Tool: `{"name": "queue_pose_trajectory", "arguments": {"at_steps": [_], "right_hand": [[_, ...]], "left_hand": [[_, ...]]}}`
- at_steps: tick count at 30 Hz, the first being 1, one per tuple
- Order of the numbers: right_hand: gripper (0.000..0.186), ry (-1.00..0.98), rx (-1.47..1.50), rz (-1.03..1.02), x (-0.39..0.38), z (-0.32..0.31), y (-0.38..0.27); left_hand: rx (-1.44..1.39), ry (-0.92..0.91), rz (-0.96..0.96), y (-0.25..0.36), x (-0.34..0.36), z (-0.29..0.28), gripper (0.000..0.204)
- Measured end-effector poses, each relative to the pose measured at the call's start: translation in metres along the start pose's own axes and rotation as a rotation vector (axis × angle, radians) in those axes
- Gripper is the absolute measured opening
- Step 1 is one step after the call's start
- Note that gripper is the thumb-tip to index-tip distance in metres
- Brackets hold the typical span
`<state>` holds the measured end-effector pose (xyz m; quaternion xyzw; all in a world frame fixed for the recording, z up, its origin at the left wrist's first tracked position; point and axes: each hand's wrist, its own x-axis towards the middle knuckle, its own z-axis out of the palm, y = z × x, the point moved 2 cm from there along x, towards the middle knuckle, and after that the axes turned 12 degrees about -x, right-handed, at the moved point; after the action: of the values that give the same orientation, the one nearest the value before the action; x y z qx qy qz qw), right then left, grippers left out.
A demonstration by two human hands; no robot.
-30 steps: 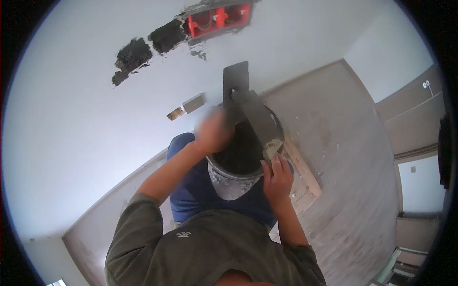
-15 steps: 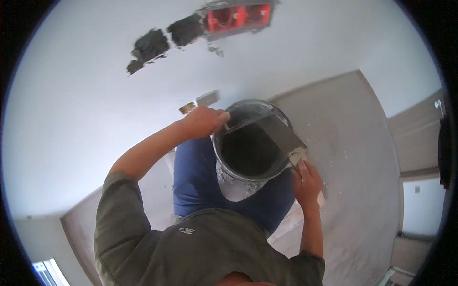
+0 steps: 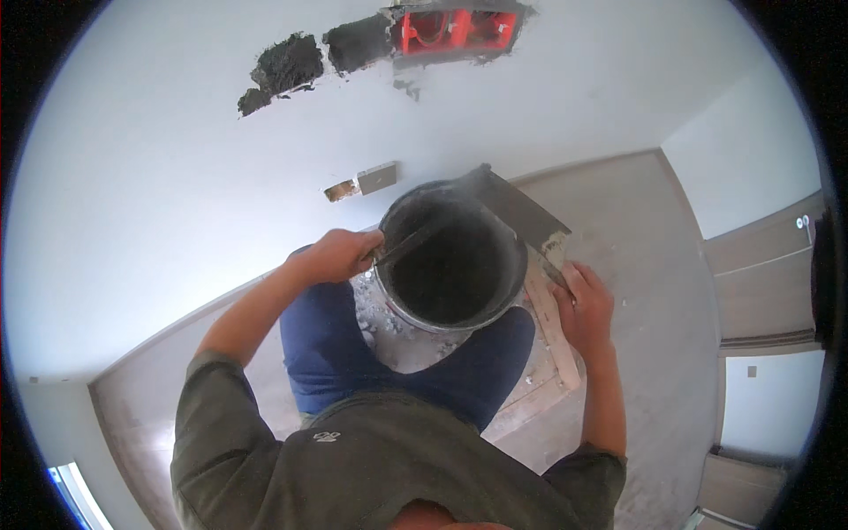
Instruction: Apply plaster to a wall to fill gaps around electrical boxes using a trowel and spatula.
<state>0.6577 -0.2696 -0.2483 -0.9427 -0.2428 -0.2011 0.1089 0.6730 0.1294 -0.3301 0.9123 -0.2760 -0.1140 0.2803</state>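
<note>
A round black bucket (image 3: 517, 296) with dark grey mortar (image 3: 450, 278) inside stands between my knees, close to the wall. My right hand (image 3: 586, 307) is closed around the handle of a trowel (image 3: 521, 205). Its flat grey blade reaches over the bucket's far right rim, and pale residue crusts the handle end. At the bucket's left rim, my left hand (image 3: 340, 256) grips a scraper (image 3: 413, 237). The scraper's thin dark blade appears nearly edge-on over the bucket's opening, and its handle is hidden in my fist.
On the white wall ahead, red junction boxes (image 3: 459, 30) sit beside dark mortar patches (image 3: 290, 62). Lower down is a small opening (image 3: 340, 190) next to a grey cover plate (image 3: 378, 177). Rubble (image 3: 375, 322) and a wooden board (image 3: 552, 340) lie around the bucket.
My hands have moved apart: the left with the scraper toward the left rim, the right with the trowel to the right. The trowel blade has swung outward, uncovering more of the bucket's opening.
</note>
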Motion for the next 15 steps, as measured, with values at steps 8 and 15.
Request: {"name": "queue_pose_trajectory", "arguments": {"at_steps": [8,15], "right_hand": [[0.035,-0.079,0.244,-0.109,0.086,0.004,0.004],[0.039,-0.184,0.423,-0.234,0.178,0.007,-0.002]], "left_hand": [[-0.829,0.174,-0.389,0.006,-0.005,0.039,0.033],[-1.024,0.26,-0.405,0.0,-0.003,0.055,0.013]]}}
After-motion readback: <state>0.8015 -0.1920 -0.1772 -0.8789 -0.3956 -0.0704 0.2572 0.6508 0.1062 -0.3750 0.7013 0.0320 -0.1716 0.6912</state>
